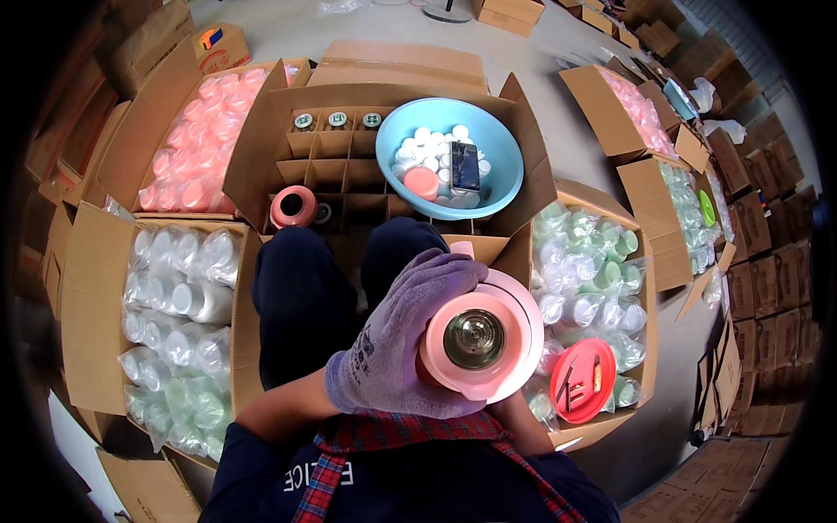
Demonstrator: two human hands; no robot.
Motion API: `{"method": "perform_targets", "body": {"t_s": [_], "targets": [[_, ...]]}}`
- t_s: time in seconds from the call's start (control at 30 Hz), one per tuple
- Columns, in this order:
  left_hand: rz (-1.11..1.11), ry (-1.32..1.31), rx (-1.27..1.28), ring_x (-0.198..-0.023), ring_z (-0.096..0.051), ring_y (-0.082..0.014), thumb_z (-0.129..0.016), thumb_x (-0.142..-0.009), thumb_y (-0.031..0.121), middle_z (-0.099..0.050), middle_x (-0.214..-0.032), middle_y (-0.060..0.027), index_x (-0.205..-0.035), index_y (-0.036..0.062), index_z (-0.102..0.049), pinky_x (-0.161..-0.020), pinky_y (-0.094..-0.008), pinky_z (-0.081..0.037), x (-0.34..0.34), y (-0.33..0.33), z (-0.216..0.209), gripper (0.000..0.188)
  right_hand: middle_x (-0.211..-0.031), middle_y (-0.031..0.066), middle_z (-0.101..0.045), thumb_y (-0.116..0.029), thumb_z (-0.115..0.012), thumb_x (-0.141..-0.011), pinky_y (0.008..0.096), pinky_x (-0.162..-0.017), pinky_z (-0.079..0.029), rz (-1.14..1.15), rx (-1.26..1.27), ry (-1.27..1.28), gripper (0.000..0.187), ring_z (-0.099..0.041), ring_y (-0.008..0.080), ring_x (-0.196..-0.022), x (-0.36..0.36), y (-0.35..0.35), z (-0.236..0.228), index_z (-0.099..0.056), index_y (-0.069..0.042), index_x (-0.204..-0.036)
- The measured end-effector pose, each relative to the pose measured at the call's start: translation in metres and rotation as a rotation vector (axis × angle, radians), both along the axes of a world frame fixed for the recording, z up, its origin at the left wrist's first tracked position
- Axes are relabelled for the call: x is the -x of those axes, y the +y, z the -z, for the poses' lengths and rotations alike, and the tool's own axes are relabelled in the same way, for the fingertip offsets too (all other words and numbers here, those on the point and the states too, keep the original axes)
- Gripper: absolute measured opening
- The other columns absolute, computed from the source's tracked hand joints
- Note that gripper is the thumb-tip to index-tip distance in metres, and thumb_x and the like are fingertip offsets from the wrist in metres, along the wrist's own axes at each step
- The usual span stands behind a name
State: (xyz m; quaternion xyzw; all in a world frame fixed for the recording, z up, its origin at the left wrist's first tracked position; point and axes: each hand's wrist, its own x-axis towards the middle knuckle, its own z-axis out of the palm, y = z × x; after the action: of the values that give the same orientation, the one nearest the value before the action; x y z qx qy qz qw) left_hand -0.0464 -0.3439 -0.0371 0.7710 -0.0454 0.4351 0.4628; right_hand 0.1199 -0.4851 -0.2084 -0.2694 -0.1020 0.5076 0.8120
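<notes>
My left hand [392, 336], in a grey-purple glove, is wrapped round the left side of a pink vacuum jug [518, 305]. The jug's top faces me, and a shiny glass liner mouth [473, 338] shows in its middle. Only a bit of my right forearm [528, 424] appears below the jug; the hand itself is hidden behind it. Ahead of my knees stands a divided carton [288, 96]. In its near-left part sits a pink jug top with a dark opening [292, 206].
A blue basin [397, 131] of white caps, with a phone [465, 166] on them, rests on the divided carton. Cartons of bagged pink parts [205, 131] and white parts [179, 296] stand left. A red tray [584, 405] with small tools lies on the right carton's bagged parts.
</notes>
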Motion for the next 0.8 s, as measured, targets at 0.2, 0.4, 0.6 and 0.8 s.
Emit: {"method": "perform_targets", "body": {"t_s": [0.2,0.4,0.6,0.8], "targets": [[0.022,0.12,0.053,-0.133,-0.048,-0.0393,-0.095,-0.062,0.029,-0.051,-0.14,-0.021,-0.144,-0.0023,-0.039,-0.114,-0.0508,-0.033,0.004,0.004,0.005,0.104,-0.146,0.0188,-0.05,-0.048,-0.051,-0.099,0.0453,-0.113,-0.04,0.044,0.05,-0.035,0.066,-0.051,0.0292,-0.133,0.0,-0.003,0.004,-0.042,-0.002,-0.146],[-0.166,0.349,0.196,-0.127,-0.053,-0.0273,-0.098,-0.061,0.025,-0.052,-0.138,-0.0157,-0.149,0.002,-0.034,-0.107,-0.042,-0.042,0.054,0.03,0.039,0.111,-0.148,0.019,-0.049,-0.054,-0.049,-0.1,0.0463,-0.114,-0.038,0.147,0.196,-0.448,0.07,-0.049,0.0294,-0.134,-0.039,-0.051,-0.015,-0.042,-0.003,-0.147],[0.006,0.767,0.111,-0.128,-0.055,-0.0372,-0.091,-0.073,0.025,-0.048,-0.144,-0.0212,-0.144,0.0029,-0.044,-0.109,-0.0459,-0.042,0.117,0.03,0.093,0.088,-0.1,0.017,-0.069,-0.028,-0.074,-0.088,0.0397,-0.075,-0.055,-0.203,0.066,-1.655,0.031,-0.068,0.0305,-0.087,-0.054,0.045,-0.165,-0.065,0.0,-0.099],[-0.82,0.723,-0.097,-0.097,-0.067,-0.0336,-0.064,-0.093,0.022,-0.07,-0.105,-0.0168,-0.11,0.0006,-0.067,-0.088,-0.0401,-0.053,0.078,0.237,0.116,0.027,-0.089,0.0105,-0.067,-0.023,-0.07,-0.087,0.0419,-0.064,-0.052,-0.521,-0.112,-2.003,0.022,-0.067,0.031,-0.078,-0.001,0.119,-0.167,-0.063,-0.006,-0.099]]}}
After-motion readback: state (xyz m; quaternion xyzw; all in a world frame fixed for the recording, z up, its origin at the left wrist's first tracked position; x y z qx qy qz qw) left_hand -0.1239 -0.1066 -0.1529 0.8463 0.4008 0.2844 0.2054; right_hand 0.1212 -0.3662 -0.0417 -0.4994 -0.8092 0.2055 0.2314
